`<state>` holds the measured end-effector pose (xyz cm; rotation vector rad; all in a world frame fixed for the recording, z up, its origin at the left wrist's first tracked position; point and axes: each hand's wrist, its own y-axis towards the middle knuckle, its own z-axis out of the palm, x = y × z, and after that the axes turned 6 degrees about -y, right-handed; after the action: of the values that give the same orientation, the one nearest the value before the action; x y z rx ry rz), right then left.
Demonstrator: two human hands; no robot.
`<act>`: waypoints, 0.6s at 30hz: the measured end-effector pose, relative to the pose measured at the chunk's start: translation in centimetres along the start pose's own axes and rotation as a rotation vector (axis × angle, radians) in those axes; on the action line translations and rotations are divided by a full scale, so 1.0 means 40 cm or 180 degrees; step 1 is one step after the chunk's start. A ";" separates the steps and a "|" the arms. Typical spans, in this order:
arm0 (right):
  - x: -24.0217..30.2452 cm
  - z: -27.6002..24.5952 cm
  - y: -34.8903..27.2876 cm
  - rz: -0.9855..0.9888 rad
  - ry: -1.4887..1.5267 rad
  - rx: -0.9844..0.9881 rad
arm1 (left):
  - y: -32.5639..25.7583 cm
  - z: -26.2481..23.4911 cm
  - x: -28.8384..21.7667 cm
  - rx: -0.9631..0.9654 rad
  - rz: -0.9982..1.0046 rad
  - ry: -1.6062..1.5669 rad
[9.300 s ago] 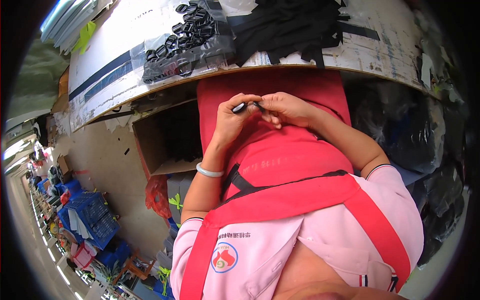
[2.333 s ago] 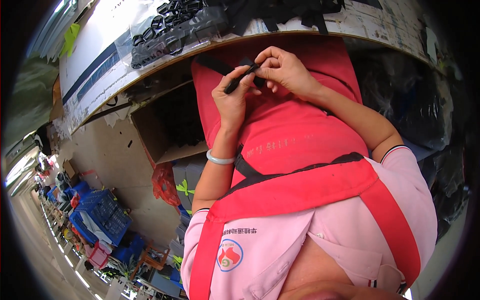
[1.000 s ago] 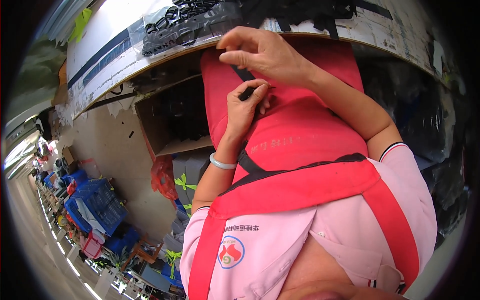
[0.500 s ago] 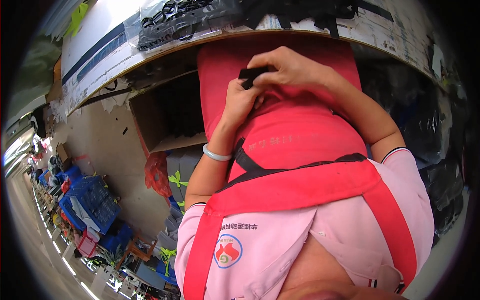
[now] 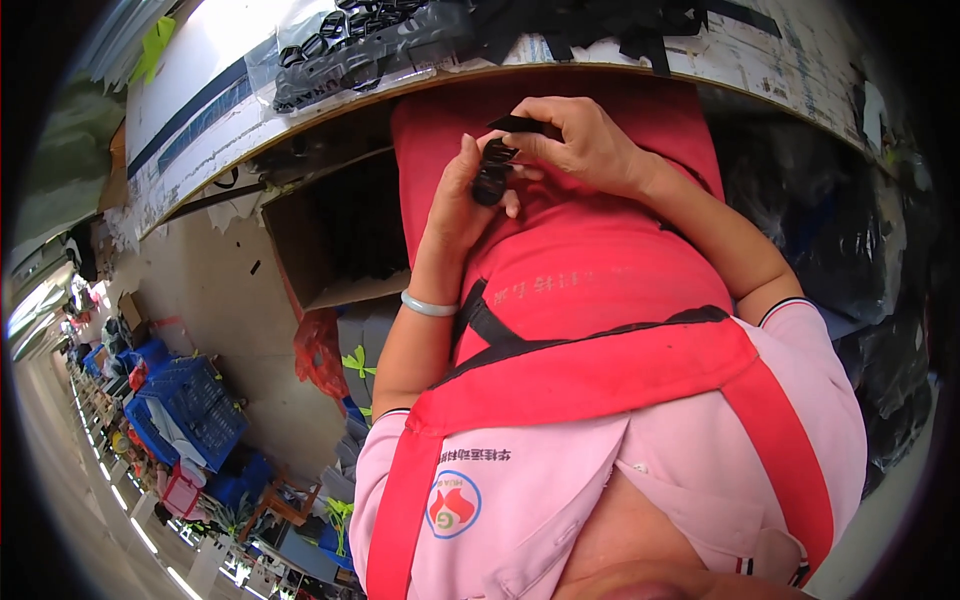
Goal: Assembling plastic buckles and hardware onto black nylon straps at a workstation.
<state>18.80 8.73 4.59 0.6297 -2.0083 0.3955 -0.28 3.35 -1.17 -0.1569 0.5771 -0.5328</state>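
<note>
Over my red apron [image 5: 600,290], both hands meet just below the table edge. My left hand [image 5: 462,195] pinches a small black plastic buckle [image 5: 491,172] between thumb and fingers. My right hand [image 5: 585,145] holds a black strap end [image 5: 518,125] right against the buckle's top. A pale bangle [image 5: 428,305] circles my left wrist.
The worktable [image 5: 250,120] above carries a pile of black buckles in clear plastic [image 5: 370,40] and a heap of black straps [image 5: 590,20]. An open cardboard box [image 5: 335,235] sits under the table at left. Blue crates [image 5: 190,410] stand on the floor, lower left. Dark bags [image 5: 850,250] lie at right.
My right hand reached up to the table a second ago and came back down to my left hand. Both hands now hold the buckle and strap together slightly higher.
</note>
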 end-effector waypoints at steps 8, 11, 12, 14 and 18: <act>-0.098 -0.025 0.024 0.1631 0.2855 0.0676 | -0.008 0.008 -0.005 -0.0061 0.0511 -0.0094; -0.128 0.016 0.001 0.1905 0.3490 0.1001 | -0.018 0.052 -0.012 -0.0478 0.0725 0.1584; -0.129 0.025 -0.006 0.1960 0.3667 0.1021 | -0.013 0.051 -0.007 -0.0451 0.0730 0.1584; -0.135 0.044 -0.007 0.1961 0.3846 0.1142 | -0.006 0.041 0.003 -0.0316 0.1396 0.2414; -0.115 0.038 -0.004 0.1455 0.2407 0.0429 | -0.003 0.036 0.012 -0.1045 0.0853 0.1924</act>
<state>19.69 9.05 -0.18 0.0510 -1.3765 0.8979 0.81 3.01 -0.16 -0.2267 1.2574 -0.2120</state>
